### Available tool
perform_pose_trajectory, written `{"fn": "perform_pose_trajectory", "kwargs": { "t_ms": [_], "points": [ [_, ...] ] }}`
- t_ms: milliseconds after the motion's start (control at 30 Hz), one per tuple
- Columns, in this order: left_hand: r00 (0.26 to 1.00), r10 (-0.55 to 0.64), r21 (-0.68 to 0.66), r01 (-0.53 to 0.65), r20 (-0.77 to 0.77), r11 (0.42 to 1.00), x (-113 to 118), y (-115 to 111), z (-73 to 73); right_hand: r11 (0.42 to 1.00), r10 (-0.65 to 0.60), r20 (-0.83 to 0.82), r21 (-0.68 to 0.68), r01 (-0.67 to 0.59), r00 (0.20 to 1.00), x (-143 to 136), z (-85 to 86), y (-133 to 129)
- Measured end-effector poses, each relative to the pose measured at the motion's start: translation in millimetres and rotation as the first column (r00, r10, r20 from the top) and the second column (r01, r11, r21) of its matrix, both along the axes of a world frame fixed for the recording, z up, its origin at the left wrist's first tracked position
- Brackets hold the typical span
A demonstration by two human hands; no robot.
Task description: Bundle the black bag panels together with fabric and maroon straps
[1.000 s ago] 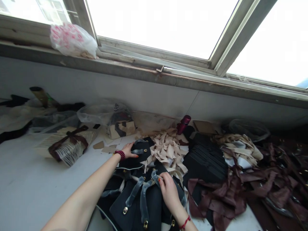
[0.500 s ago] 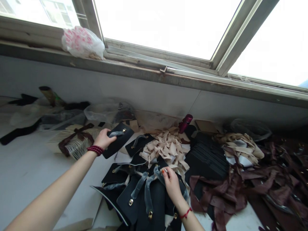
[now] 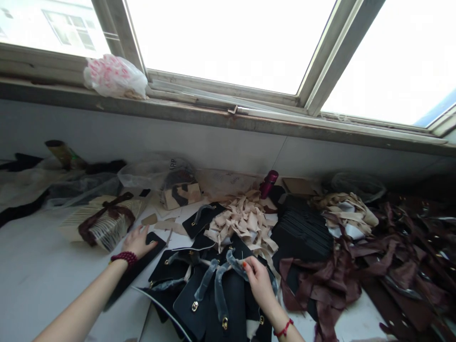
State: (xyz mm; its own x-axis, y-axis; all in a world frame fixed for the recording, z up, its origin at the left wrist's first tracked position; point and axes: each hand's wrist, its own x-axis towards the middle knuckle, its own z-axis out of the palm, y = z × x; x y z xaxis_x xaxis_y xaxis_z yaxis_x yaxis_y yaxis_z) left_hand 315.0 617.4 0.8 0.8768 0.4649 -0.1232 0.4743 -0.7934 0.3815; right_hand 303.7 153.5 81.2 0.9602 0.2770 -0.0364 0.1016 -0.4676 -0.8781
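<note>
The left hand (image 3: 137, 241) lies flat, fingers spread, on a black panel (image 3: 142, 261) set down on the white worktop (image 3: 42, 270); that grip is open and presses rather than clasps. The right hand (image 3: 259, 280) pinches the end of a grey strap (image 3: 235, 260) between thumb and fingertips, a closed grip on the strap.

All places are given from the cream scrap heap (image 3: 244, 221). The strap sits just in front of the heap, on top of the black pile (image 3: 210, 294) of strapped panels with brass studs. The lone panel under the left hand lies well to the heap's left, apart from the pile, just in front of the tied bundle (image 3: 103, 221). Dark brown strips (image 3: 342, 275) spread to the heap's right; a maroon bottle (image 3: 269, 183) stands just behind it.

Judgement on method: the straps in the pile overlap, so the pinch is best kept at the very strap end and lifted straight, to bring up one panel without dragging its neighbours. The left palm should hold its panel flat and square to the worktop edge so that later pieces can stack true. Snagging on the brass studs is the likely fault.
</note>
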Motion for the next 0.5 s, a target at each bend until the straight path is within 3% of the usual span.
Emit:
{"fn": "perform_pose_trajectory", "kwargs": {
  "t_ms": [100, 200, 267, 367, 433, 500],
  "points": [
    [0.981, -0.187, -0.131, 0.192, 0.052, 0.973, 69.3, -38.9, -6.6, 1.0, 0.002, 0.006, -0.003, -0.002, 1.0, -5.8, 2.9, -0.9],
    [0.968, -0.24, -0.193, 0.251, 0.078, 0.949, 131.2, -88.7, -16.9, 1.0, -0.002, 0.034, 0.003, 0.002, 0.999, -12.6, 1.3, -5.7],
    [0.963, -0.254, -0.209, 0.267, 0.086, 0.941, 155.5, -116.6, -22.0, 1.0, -0.02, 0.033, 0.001, 0.02, 0.999, -16.3, -2.3, -11.4],
    [0.959, -0.273, -0.208, 0.284, 0.08, 0.936, 161.0, -128.0, -16.5, 0.997, -0.073, 0.036, -0.027, 0.074, 0.997, -18.8, -8.6, -21.7],
    [0.961, -0.264, -0.162, 0.274, 0.085, 0.948, 145.0, -107.9, -1.3, 0.991, -0.112, 0.049, -0.066, 0.115, 0.992, -18.3, -11.0, -26.8],
    [0.97, -0.226, -0.081, 0.233, 0.096, 0.969, 116.0, -70.4, 20.4, 0.984, -0.136, 0.072, -0.104, 0.143, 0.988, -16.4, -10.6, -27.4]
  ]
}}
